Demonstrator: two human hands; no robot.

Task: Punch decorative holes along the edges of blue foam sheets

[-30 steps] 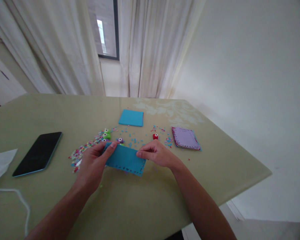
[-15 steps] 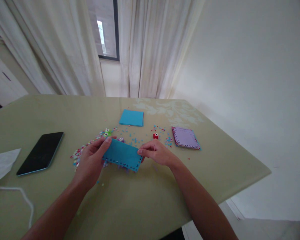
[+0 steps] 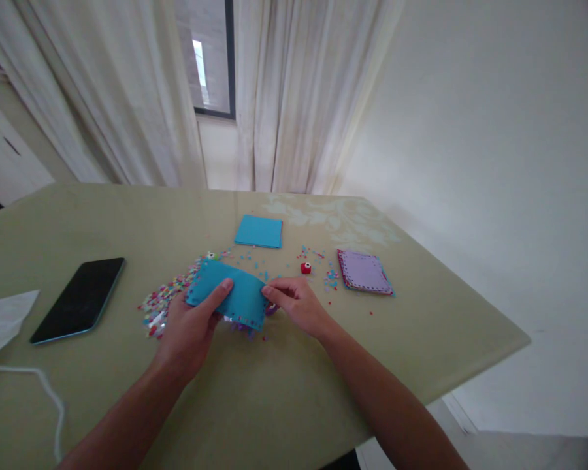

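Observation:
A blue paper sheet [image 3: 242, 294] with small punched holes along its edges is held tilted above the table. My left hand [image 3: 191, 326] grips it from the left, thumb on top and fingers underneath. At the sheet's right edge my right hand [image 3: 296, 301] pinches the corner between thumb and fingers. Beneath the sheet, something purple shows partly by my right fingers, its kind hidden. Purple bits lie under the lower edge. A red hole punch with an eye design [image 3: 306, 267] stands just beyond my right hand.
Colourful paper confetti [image 3: 164, 300] is heaped left of my hands. A blue paper stack [image 3: 259, 232] lies farther back, a stack topped by punched purple paper [image 3: 366, 271] to the right. A black tablet [image 3: 81, 297], white paper [image 3: 10, 320] and white cable [image 3: 49, 385] are on the left.
The blue sheet has turned and shifted slightly left. My left thumb now lies farther in across its face, and my right hand has moved a little left with the corner.

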